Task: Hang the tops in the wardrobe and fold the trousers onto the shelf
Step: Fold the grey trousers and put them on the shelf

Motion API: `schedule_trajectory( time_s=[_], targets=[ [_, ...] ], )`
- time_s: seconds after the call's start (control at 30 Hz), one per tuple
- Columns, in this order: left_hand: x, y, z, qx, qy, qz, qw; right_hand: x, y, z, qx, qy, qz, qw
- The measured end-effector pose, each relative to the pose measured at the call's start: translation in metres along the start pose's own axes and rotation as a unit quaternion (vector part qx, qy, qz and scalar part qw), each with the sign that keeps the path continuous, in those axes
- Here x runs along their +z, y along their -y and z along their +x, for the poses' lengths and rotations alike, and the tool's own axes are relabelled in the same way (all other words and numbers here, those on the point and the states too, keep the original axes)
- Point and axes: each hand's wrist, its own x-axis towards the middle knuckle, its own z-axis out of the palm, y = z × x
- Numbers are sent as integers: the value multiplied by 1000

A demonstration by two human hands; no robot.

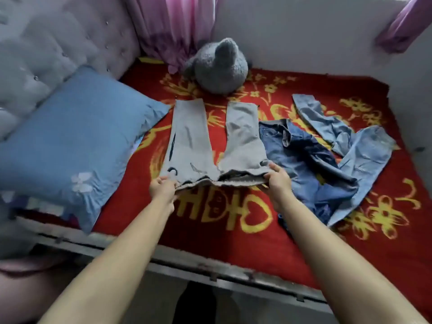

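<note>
Both arms reach out over the bed edge. Left hand (163, 185) pinches one corner of the waistband of the grey soft-knit trousers (194, 141). Right hand (277, 180) has its fingers curled round the other corner, thumb on top. The waistband sits slightly raised between the two grips, off the red blanket with yellow flower pattern (233, 242).

Beyond the hands the two legs lie flat and spread apart, cuffs farthest off.

Step in hand, as I judge it: laying the grey pair out for folding. The next move likely calls for bringing one leg over the other, seams matched.

Just right of the right hand: crumpled dark blue denim jeans (301, 157), and past them pale blue jeans (364, 155), both unfolded. Left of the left hand, a blue pillow (70, 141). Far beyond the cuffs, a grey plush toy (219, 66).

No wardrobe, shelf or other container in view
</note>
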Motion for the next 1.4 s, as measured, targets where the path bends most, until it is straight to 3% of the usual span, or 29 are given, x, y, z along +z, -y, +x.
schedule_trajectory(
  time_s=[0.13, 0.33, 0.47, 0.6, 0.67, 0.73, 0.8, 0.93, 1.03, 1.1, 1.17, 1.23, 1.33, 1.4],
  targets=[
    [-42, 126, 10, -72, -67, 77, 992, -43, -138, -1, 98, -49, -80, 991],
    [-75, 213, 22, -94, -75, 191, 974, -81, -215, -10, 207, -4, -62, 976],
    [-79, 253, 38, -50, -111, 271, 955, -93, -263, 10, 167, -37, -166, 971],
    [-79, 301, 52, -36, -108, 323, 939, -114, -330, 34, 166, -50, -284, 943],
    [-81, 326, 54, -30, -104, 401, 910, -122, -357, 37, 175, -47, -342, 922],
    [-77, 340, 50, -9, -134, 494, 859, -119, -357, 35, 185, -60, -370, 909],
    [-65, 347, 42, 77, -144, 556, 815, -116, -349, 39, 178, -93, -369, 908],
    [-28, 361, 30, 286, 15, 605, 743, -119, -327, 76, 126, -150, -313, 929],
    [16, 374, 29, 385, 178, 576, 699, -136, -326, 138, 95, -166, -251, 949],
    [44, 387, 26, 420, 232, 581, 657, -134, -314, 168, 67, -159, -241, 955],
    [71, 399, 21, 401, 228, 635, 619, -119, -294, 182, 51, -143, -233, 960],
    [94, 405, 15, 332, 211, 696, 600, -107, -285, 194, 36, -115, -244, 962],
    [115, 404, 17, 239, 191, 731, 611, -96, -276, 192, 3, -87, -284, 955],
    [121, 397, 24, 206, 199, 709, 644, -89, -270, 190, 14, -64, -268, 961]
  ],
)
